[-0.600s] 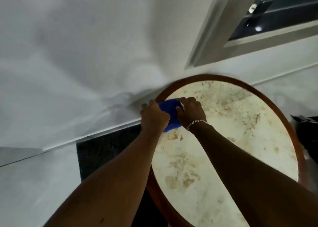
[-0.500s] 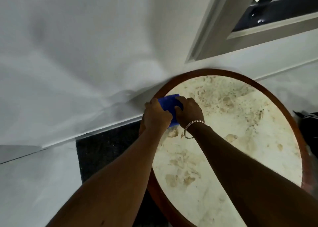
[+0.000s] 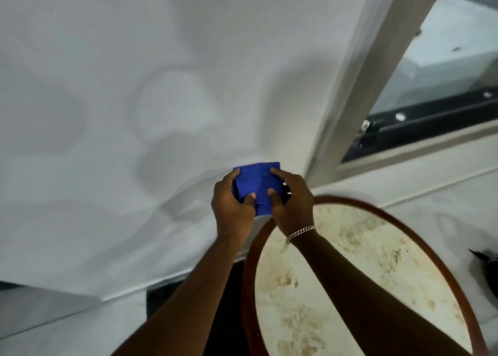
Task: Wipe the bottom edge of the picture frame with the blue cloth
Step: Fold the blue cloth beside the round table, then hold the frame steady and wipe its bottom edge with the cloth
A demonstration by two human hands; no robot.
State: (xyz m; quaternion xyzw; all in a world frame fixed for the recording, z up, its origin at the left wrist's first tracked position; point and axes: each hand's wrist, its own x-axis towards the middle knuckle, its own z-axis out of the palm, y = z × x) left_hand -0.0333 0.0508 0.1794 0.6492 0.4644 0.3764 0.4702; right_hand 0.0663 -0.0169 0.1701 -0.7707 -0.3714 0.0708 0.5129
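Blue and soft, folded to a small pad: cloth [image 3: 258,185] held up in front of the wall [image 3: 134,86], just above the far rim of the table [image 3: 248,274] and clear of it. Pinched from both sides, left hand [image 3: 233,207] closed on its left edge, right hand [image 3: 292,204] closed on its right, thumbs pressed on the near face and fingers curled behind. Looks feather-light and limp, likely to sag or unfold if gripped by one corner only, so better kept bunched in one palm with a flat face turned outward for wiping. Unlikely to slip, unlikely to break, unlikely to scratch. No picture frame anywhere in view, so no telling where its bottom edge lies or how stiff or fragile it is; probably somewhere higher on the wall or off to one side. Round about: the wood-rimmed, mottled cream table low and right, under the right forearm; a window [image 3: 431,86] with a pale surround up to the right; a dark mat [image 3: 161,301] on the floor beneath the left arm; a dark, unclear thing [image 3: 485,269] at the right edge. Between cloth and wall, nothing in the way. Worth minding: the table rim close under the wrists, and the bracelet [image 3: 300,233] on the right wrist, apt to knock against a frame.
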